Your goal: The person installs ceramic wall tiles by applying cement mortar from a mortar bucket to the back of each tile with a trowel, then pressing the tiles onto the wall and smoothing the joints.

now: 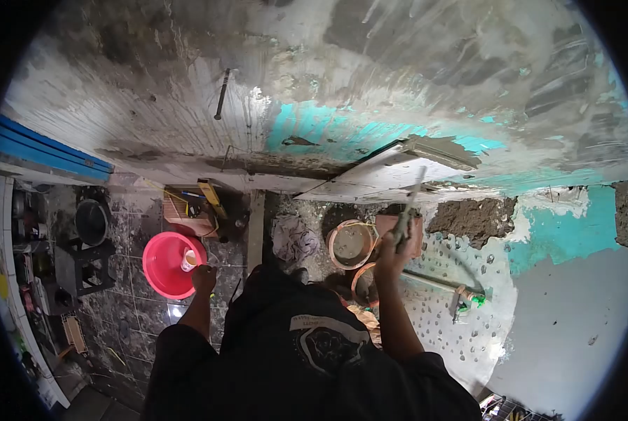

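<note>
At the right edge of the pink basin (pixel 162 271), my left hand (pixel 203 278) is closed. A small white cup (pixel 188 260) shows beside it, over the basin; whether my fingers hold its handle is too small to tell. My right hand (pixel 393 258) is wrapped round the handle of a trowel (pixel 410 210), whose blade points up toward the wall. Just left of this hand stands a round orange-rimmed bucket (pixel 351 245) with grey mix inside.
A white panel (pixel 377 175) leans against the patchy wall (pixel 314 130). A yellow level (pixel 212 198) stands behind the basin. A black bucket (pixel 91 221) and black stool (pixel 84 266) are at left. A pole (pixel 433 282) lies at right.
</note>
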### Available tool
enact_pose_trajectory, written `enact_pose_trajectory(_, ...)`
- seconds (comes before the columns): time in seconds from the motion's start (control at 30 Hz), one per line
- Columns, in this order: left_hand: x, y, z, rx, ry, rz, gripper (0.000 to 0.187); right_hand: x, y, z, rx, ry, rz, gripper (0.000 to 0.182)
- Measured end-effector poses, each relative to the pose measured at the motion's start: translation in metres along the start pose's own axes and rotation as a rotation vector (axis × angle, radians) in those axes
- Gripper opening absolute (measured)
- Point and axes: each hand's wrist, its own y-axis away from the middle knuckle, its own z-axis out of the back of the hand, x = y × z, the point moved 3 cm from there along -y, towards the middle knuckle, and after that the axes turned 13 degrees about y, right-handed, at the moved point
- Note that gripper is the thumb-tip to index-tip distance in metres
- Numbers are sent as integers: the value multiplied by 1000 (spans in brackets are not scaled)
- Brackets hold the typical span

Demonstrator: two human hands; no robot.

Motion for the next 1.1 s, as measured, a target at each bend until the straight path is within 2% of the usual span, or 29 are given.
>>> enact_pose_trajectory(0.1,-2,1,-10,52,-55,60,32,23,-11,13,-65,-319,-261,41)
enact_pose_trajectory(0.17,3,1,-15,59,-68,59,31,30,-22,21,-29,-493,-384,34)
enact_pose_trajectory(0.2,7,-1,-17,48,-52,34,31,31,-25,25,7,-539,-367,22)
enact_pose_trajectory(0.3,-1,-9,-13,58,-49,3,31,58,-34,34,65,-590,-483,19)
enact_pose_trajectory(0.37,-14,-17,-7,98,-103,16,31,62,-34,31,93,-654,-489,19)
enact_pose_trajectory(0.43,-7,-26,-10,58,-67,-61,31,65,-30,21,131,-711,-447,18)
enact_pose_trajectory(0.47,-8,-28,-9,31,-41,-81,31,86,-25,15,115,-646,-498,17)
enact_pose_trajectory(0.57,-10,-34,-4,-27,-3,-172,29,111,-5,1,294,-656,-585,40)
enact_pose_trajectory(0.67,-11,-39,-3,-25,17,-143,27,109,8,6,429,-742,-440,46)
enact_pose_trajectory(0.77,-18,-38,0,-16,-31,-141,28,76,-3,28,100,-120,-59,52)
enact_pose_trajectory(0.8,-19,-38,2,-19,-33,-130,28,60,-11,37,-10,-27,81,50)
enact_pose_trajectory(0.93,-8,-40,0,-3,-85,-107,31,57,-38,64,-46,404,285,46)
enact_pose_trajectory(1.1,-8,-42,1,37,-106,-68,32,73,-39,46,-18,539,404,50)
